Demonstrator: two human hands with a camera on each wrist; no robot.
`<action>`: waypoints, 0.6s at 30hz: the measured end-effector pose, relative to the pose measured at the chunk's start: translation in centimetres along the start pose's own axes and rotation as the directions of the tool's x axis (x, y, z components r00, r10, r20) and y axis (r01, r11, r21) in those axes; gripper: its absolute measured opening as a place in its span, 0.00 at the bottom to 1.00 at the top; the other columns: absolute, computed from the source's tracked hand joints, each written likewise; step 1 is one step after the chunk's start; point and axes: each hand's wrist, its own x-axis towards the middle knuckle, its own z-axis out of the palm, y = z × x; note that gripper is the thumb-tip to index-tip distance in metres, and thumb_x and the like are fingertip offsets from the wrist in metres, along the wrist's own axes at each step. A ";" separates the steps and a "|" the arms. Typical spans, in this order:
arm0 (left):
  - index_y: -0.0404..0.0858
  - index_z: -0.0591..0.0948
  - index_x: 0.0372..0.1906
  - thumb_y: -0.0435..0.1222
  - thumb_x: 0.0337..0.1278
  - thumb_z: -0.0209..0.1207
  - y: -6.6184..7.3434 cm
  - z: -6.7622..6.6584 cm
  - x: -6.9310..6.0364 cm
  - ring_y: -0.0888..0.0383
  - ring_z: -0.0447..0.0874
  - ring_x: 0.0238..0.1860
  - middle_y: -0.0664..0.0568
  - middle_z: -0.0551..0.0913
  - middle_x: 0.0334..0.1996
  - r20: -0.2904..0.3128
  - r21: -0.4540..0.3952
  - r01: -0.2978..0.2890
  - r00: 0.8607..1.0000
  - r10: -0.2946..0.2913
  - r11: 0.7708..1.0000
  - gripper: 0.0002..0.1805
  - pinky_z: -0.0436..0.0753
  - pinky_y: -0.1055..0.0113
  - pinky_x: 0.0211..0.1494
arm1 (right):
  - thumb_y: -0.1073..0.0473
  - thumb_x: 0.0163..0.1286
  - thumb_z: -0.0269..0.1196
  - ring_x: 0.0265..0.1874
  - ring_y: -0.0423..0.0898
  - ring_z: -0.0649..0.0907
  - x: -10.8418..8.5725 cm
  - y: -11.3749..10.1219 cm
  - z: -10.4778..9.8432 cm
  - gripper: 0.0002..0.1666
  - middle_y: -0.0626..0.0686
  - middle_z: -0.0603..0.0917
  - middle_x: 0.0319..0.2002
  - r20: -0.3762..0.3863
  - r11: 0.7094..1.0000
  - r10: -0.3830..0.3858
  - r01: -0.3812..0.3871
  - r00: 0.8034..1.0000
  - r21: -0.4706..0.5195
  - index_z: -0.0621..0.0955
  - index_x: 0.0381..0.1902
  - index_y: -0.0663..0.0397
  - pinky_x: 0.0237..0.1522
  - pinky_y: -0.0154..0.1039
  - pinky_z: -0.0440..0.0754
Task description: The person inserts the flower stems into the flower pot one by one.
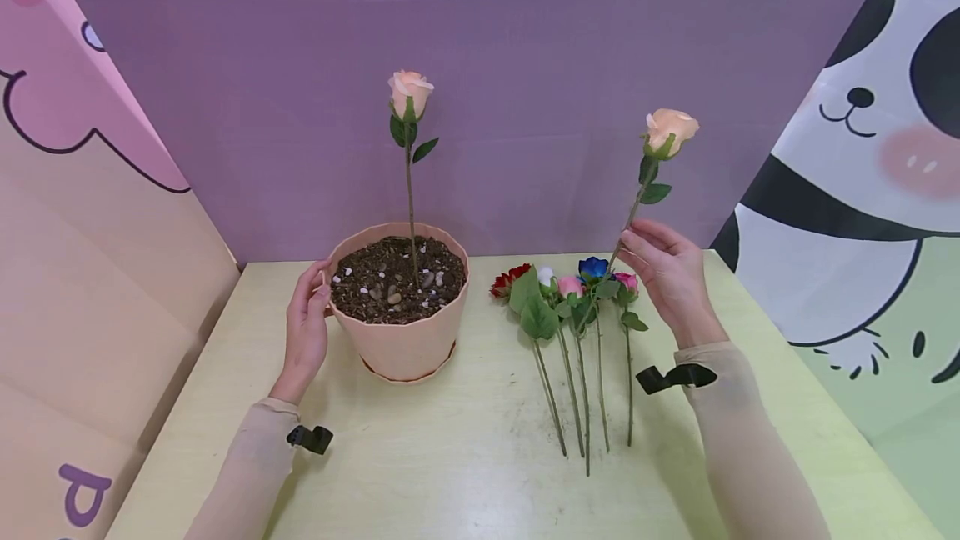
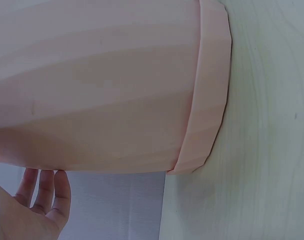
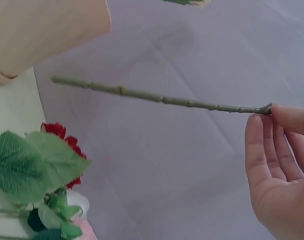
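A peach flower pot (image 1: 405, 344) filled with dark soil (image 1: 367, 282) and pebbles stands left of the table's middle. One peach rose (image 1: 411, 94) is planted upright in it. My left hand (image 1: 305, 323) touches the pot's left side near the rim, its fingertips (image 2: 62, 182) laid against the outer wall. Well to the right of the pot, my right hand (image 1: 667, 277) pinches the stem (image 3: 167, 100) of a second peach rose (image 1: 670, 132) between thumb and fingers. That rose is held up, tilted, its bloom at the top and the bare lower stem pointing toward the pot.
Between the pot and my right arm, several flowers lie on the table (image 1: 480, 457): a red one (image 1: 510, 280), a white one (image 1: 545, 276), a pink rose (image 1: 570, 286), a blue one (image 1: 593, 267) and a deep pink one (image 1: 627, 282). A purple backdrop (image 1: 525, 107) stands behind the table.
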 end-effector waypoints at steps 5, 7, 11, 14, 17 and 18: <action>0.42 0.69 0.79 0.38 0.85 0.39 -0.1 0.0 0.0 0.68 0.75 0.58 0.38 0.74 0.69 0.001 0.002 -0.011 1.000 0.011 1.000 0.26 0.76 0.76 0.55 | 0.74 0.74 0.63 0.37 0.44 0.92 0.1 0.1 1.3 0.12 0.51 0.94 0.39 0.039 1.000 -0.019 0.020 0.999 -0.011 0.90 0.45 0.57 0.48 0.36 0.90; 0.42 0.69 0.79 0.38 0.85 0.39 -0.1 0.0 0.0 0.68 0.75 0.58 0.38 0.73 0.70 0.001 0.002 -0.012 1.000 0.012 1.000 0.26 0.76 0.76 0.55 | 0.73 0.74 0.64 0.38 0.43 0.92 0.2 0.0 1.9 0.11 0.50 0.94 0.39 0.049 0.999 -0.021 0.022 0.999 -0.024 0.89 0.45 0.57 0.48 0.36 0.90; 0.42 0.68 0.79 0.38 0.85 0.39 -0.1 -0.1 0.0 0.68 0.75 0.58 0.38 0.73 0.70 0.002 0.001 -0.006 1.000 0.006 1.000 0.26 0.76 0.76 0.55 | 0.73 0.73 0.65 0.40 0.44 0.92 0.3 0.0 3.2 0.10 0.51 0.93 0.40 0.066 0.998 -0.027 0.031 0.997 -0.053 0.87 0.47 0.58 0.48 0.37 0.90; 0.42 0.68 0.79 0.38 0.85 0.39 -0.1 0.0 0.0 0.68 0.75 0.58 0.38 0.73 0.70 0.001 0.001 -0.005 1.000 0.005 1.000 0.26 0.76 0.76 0.55 | 0.73 0.73 0.65 0.41 0.44 0.92 0.3 0.1 4.2 0.11 0.51 0.92 0.40 0.075 0.998 -0.039 0.043 0.996 -0.055 0.87 0.48 0.58 0.48 0.36 0.90; 0.41 0.69 0.79 0.37 0.84 0.39 -0.1 0.0 0.0 0.69 0.75 0.57 0.37 0.74 0.69 -0.005 -0.004 -0.012 1.000 0.012 1.000 0.26 0.77 0.76 0.54 | 0.74 0.73 0.64 0.42 0.43 0.92 0.5 0.1 5.2 0.13 0.49 0.93 0.40 0.086 0.996 -0.056 0.061 0.995 -0.058 0.88 0.47 0.54 0.48 0.34 0.89; 0.41 0.69 0.79 0.37 0.84 0.39 -0.1 0.0 0.0 0.69 0.75 0.57 0.37 0.74 0.69 -0.008 -0.005 -0.016 1.000 0.016 1.000 0.26 0.77 0.76 0.54 | 0.74 0.73 0.64 0.42 0.43 0.91 0.6 0.1 5.5 0.13 0.50 0.93 0.41 0.092 0.997 -0.061 0.066 0.994 -0.051 0.88 0.46 0.53 0.49 0.34 0.89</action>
